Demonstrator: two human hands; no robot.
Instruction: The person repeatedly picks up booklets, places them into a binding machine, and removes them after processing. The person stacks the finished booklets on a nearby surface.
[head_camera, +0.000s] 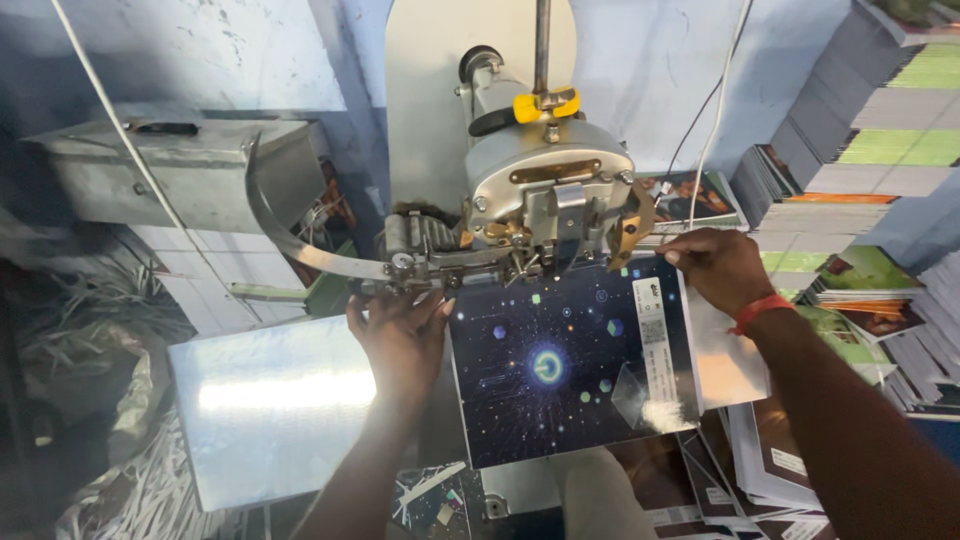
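The booklet (565, 365), dark-covered with a starfield pattern and a glowing ring at centre, lies open-side down over the saddle of the wire stitching machine (540, 190); its upper edge sits directly beneath the stitching head, well inside the mechanism's reach.

The left hand (400, 335) rests flat, fingers spread and unclenched, against the booklet's left edge just below the head; it presses rather than grips. The right hand (715, 268) pinches the booklet's upper right corner between thumb and fingers, close beside the brass-coloured guide (632, 232).

Judged procedure for this step: keep the spine square to the head, using the left palm as a stop and the right pinch for fine alignment; hold the cover taut so no fold forms under the clincher; keep all fingertips clear of the stitching point, the left fingers being nearest to it.

A reflective metal table (270, 400) extends to the left; stacks of printed books (860, 150) stand at right; paper trimmings (110, 330) lie at far left.
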